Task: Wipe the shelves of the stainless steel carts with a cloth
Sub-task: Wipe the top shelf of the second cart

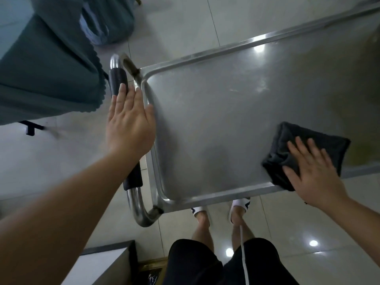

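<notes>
Cloth (304,153) flat on the cart's top shelf (216,120), at the near rim, far from the handle (119,79). Right hand (314,171) pressed on it, fingers straight and spread, nothing pinched. Left hand (129,124) open over the handle, steadying. Unwiped steel stretching from the cloth toward the handle; long axis running away from it.

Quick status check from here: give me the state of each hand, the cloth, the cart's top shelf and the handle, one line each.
left hand: open, fingers straight, over the handle; contact unclear.
right hand: open, fingers spread, pressing flat on the cloth.
cloth: dark, folded, lying on the shelf at its near edge, partly over the rim.
top shelf: bare steel, smudged, with light reflections.
handle: steel tube with a black grip sleeve, not gripped.
</notes>
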Demonstrator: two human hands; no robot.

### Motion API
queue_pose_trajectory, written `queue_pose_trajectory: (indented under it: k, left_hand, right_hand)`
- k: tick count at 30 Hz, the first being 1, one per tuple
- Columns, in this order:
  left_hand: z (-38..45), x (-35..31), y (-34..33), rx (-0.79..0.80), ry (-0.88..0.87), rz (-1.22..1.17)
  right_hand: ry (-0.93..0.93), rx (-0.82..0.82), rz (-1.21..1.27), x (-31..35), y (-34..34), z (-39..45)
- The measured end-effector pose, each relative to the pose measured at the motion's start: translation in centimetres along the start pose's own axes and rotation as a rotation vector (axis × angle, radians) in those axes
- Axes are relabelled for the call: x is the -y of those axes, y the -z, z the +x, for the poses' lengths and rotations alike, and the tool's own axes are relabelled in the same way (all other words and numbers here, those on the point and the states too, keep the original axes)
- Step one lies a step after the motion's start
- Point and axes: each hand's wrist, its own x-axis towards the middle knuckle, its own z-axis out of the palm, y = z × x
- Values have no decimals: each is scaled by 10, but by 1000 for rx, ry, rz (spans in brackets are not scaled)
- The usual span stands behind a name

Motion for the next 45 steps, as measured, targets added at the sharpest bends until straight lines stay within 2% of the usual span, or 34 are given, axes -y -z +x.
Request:
queue_pose_trajectory:
  k: [3, 5, 8, 12, 14, 16, 18, 20, 23, 27, 30, 32, 33, 37, 40, 42, 45]
  left_hand:
    - [0, 1, 0, -11, 4, -6]
    - [0, 1, -1, -16, 2, -6]
    - [2, 2, -3, -29, 4, -16]
    - [3, 6, -6, -35, 0, -31]
    - [2, 7, -6, -37, -4, -31]
    - [2, 6, -6, -35, -10, -35]
    - [2, 6, -5, -28, -12, -51]
    - [1, 6, -4, -23, -13, -73]
    - [1, 6, -3, -24, -10, -98]
    - [2, 7, -4, -42, -4, -115]
    - [2, 8, -6, -55, 1, -108]
    - [3, 9, -8, -62, 6, -111]
    - [3, 9, -9, -67, 8, -112]
    - [4, 11, -10, -70, 5, -118]
    - [2, 10, -10, -67, 9, -132]
    - [1, 9, -10, -68, 13, -136]
    - [1, 8, -9, -70, 5, -131]
  right_hand:
    - [-211, -81, 46, 56, -13, 6]
    - [-182, -125, 64, 118, -25, 5]
    - [79, -164, 90, 218, -47, -1]
    - [441, -72, 143, 327, -62, -1]
    - [648, -26, 110, 345, -59, 11]
    - [809, 4, 42, 334, -53, 27]
    - [852, -8, -11, 300, -42, 46]
    - [742, -86, -14, 253, -29, 68]
    - [474, -181, 6, 169, -1, 104]
    - [-31, -217, 95, 68, 34, 152]
    - [-402, -222, 174, 66, 43, 174]
    - [-528, -256, 232, 105, 41, 178]
    - [-529, -273, 258, 130, 39, 176]
    - [-253, -268, 251, 253, 15, 141]
    - [183, -189, 183, 332, -11, 107]
    - [536, -104, 98, 353, -19, 98]
    - [848, -19, -3, 333, -12, 116]
